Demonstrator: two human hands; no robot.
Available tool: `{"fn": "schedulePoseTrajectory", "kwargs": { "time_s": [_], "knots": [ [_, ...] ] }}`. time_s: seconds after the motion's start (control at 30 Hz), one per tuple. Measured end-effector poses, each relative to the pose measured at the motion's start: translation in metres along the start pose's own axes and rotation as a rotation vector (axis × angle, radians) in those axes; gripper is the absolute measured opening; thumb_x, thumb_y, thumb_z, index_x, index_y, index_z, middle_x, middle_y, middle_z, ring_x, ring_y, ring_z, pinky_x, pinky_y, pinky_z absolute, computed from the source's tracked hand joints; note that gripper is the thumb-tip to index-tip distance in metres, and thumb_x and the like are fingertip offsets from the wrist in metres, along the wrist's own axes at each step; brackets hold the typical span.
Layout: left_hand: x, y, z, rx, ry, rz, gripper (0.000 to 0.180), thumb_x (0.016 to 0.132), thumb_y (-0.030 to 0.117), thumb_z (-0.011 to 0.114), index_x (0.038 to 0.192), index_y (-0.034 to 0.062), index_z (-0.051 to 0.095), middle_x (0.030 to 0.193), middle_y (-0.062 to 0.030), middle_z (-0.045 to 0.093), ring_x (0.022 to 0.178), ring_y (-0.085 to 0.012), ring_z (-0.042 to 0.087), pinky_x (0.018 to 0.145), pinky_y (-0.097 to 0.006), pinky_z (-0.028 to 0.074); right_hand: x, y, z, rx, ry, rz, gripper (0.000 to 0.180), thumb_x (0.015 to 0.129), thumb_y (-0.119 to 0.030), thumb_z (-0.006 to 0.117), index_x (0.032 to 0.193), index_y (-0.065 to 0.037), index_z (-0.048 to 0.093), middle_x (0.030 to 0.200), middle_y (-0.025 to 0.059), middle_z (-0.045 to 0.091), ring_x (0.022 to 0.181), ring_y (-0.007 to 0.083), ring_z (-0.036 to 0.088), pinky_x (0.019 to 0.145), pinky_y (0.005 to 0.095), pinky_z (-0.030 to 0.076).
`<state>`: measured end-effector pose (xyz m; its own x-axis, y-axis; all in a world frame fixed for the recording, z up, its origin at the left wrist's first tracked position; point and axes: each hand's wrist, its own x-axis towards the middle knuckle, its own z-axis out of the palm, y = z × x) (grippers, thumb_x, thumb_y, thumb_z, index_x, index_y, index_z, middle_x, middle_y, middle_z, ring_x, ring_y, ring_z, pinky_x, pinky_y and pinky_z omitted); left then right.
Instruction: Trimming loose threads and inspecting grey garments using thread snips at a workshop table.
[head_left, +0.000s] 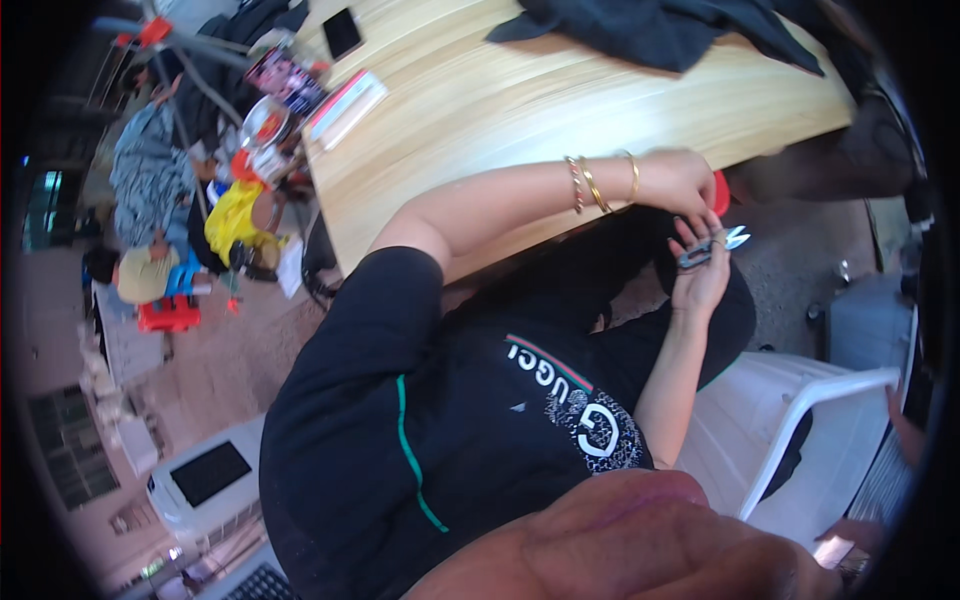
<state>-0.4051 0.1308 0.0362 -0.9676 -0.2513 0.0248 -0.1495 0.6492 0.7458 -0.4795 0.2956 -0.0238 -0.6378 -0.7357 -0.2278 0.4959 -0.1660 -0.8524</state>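
Right hand [702, 285] clamped round snips [692, 256], beyond tabletop [480, 120] edge; left hand [682, 180] bunched beside red thing [721, 193], cannot tell if gripping. Cloth [640, 30] lies well apart; amount done or remaining unclear.

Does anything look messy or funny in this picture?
A bit: the dark cloth lies rumpled on the table instead of neatly folded. The small snips in the right hand look ordinary. I see nothing clearly spilled or broken.

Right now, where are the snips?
Head view, right of centre: the snips are in the right hand, just below the left hand.
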Motion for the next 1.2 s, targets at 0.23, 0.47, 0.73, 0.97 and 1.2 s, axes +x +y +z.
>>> {"fn": "schedulePoseTrajectory", "kwargs": {
  "time_s": [0.23,0.47,0.73,0.97,1.2],
  "knots": [
    [0.051,-0.078,-0.079,0.526,0.646,-0.355,0.073,0.085,0.034,0.070,0.145,0.0099,0.035,0.141,-0.0201,0.045,0.106,-0.0386,0.064,0.089,-0.048,0.053,0.000,0.010,-0.010,0.010,-0.042,-0.035,0.040,0.105,-0.031,0.042,0.124,0.003,0.055,0.098,0.0130,0.068,0.076,0.0158,0.066,0.061,0.0265,0.054],
    [-0.027,-0.106,-0.088,0.494,0.526,-0.283,0.039,0.085,0.040,0.068,0.107,0.0073,0.069,0.103,-0.0135,0.069,0.102,-0.0345,0.064,0.086,-0.042,0.051,-0.010,0.004,-0.004,0.011,-0.024,-0.039,0.039,0.106,-0.030,0.042,0.122,0.002,0.057,0.095,0.0114,0.068,0.074,0.0141,0.065,0.063,0.0251,0.052],
    [-0.124,-0.054,-0.155,0.158,-0.221,-0.623,0.042,0.081,0.038,0.077,0.091,-0.0018,0.073,0.070,-0.0062,0.063,0.059,-0.0117,0.057,0.055,-0.026,0.048,-0.015,0.000,-0.002,0.047,-0.034,-0.039,0.038,0.106,-0.029,0.043,0.121,0.003,0.058,0.094,0.0115,0.069,0.074,0.0137,0.064,0.063,0.0249,0.050],
    [-0.009,-0.043,-0.166,0.295,0.273,-0.099,0.055,0.088,0.037,0.070,0.128,0.0055,0.048,0.119,-0.0119,0.051,0.102,-0.0274,0.052,0.086,-0.034,0.045,-0.011,0.006,-0.006,-0.009,-0.012,-0.067,0.037,0.105,-0.029,0.045,0.120,0.001,0.059,0.093,0.0115,0.069,0.072,0.0137,0.065,0.061,0.0242,0.051],
    [0.102,-0.105,-0.102,0.235,0.497,-0.470,0.066,0.083,0.037,0.071,0.132,-0.0030,0.051,0.121,-0.0279,0.061,0.113,-0.0408,0.060,0.096,-0.044,0.049,-0.009,0.014,-0.006,-0.062,-0.011,-0.091,0.036,0.104,-0.031,0.046,0.118,0.000,0.059,0.092,0.0104,0.069,0.071,0.0138,0.065,0.060,0.0246,0.051]
  ]
}}
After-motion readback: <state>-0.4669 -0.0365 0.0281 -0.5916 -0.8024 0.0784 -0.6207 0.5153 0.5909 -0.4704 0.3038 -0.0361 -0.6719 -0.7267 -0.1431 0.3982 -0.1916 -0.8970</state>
